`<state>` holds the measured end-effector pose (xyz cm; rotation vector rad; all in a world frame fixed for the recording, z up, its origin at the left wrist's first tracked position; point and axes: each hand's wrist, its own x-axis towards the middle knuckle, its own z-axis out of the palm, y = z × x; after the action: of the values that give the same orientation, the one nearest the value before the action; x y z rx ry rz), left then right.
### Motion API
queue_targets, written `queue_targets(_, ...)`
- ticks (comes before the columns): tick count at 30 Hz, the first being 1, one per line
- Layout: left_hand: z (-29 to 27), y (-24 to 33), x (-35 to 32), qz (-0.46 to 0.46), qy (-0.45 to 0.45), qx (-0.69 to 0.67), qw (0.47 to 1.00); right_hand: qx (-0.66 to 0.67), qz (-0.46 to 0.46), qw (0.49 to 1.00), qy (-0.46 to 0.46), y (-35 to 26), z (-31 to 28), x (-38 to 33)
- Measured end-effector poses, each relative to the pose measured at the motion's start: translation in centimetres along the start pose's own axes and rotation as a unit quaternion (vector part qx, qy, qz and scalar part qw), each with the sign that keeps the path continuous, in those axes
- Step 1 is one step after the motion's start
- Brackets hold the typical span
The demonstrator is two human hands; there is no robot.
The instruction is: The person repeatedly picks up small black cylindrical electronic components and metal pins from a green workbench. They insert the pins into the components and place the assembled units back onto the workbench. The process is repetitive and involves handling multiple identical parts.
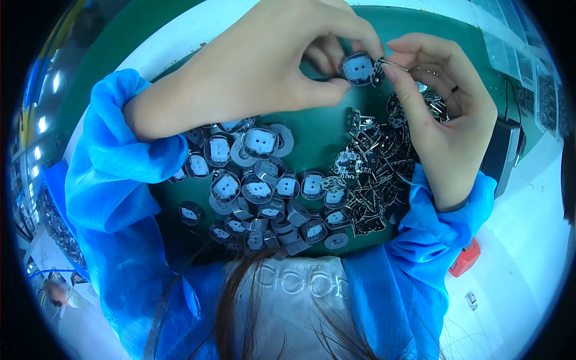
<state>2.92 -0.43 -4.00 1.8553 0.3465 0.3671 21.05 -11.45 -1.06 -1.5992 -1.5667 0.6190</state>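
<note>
You're pinching a small round grey cap (358,68) in your left hand (252,66), above the green table (318,129), while your right hand (447,114) is pinching a pinned part (384,65) against it. Looks light, rigid; grip the rim, those thin pins probably bend easily.

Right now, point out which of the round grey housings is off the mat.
The round grey housing pinched by the left hand, up by the right hand. All the others lie heaped on the green mat.
</note>
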Motion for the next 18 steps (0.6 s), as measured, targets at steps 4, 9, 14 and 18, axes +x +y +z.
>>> queue_targets(4,0.3,-0.3,-0.1,-0.056,0.011,-0.203,0.977,-0.006,0.007,1.000,0.028,-0.8,0.0,-0.3)
queue_targets(9,0.3,0.2,-0.1,0.016,0.017,-0.208,0.978,0.032,-0.053,0.996,0.069,0.0,0.1,-0.7)
queue_targets(14,0.3,-0.1,-0.1,0.024,0.017,-0.240,0.970,0.084,-0.100,0.985,0.116,0.4,0.2,-0.9)
queue_targets(18,-0.1,0.6,0.0,-0.032,0.002,-0.241,0.970,0.073,-0.112,0.985,0.108,0.2,0.3,-1.0)
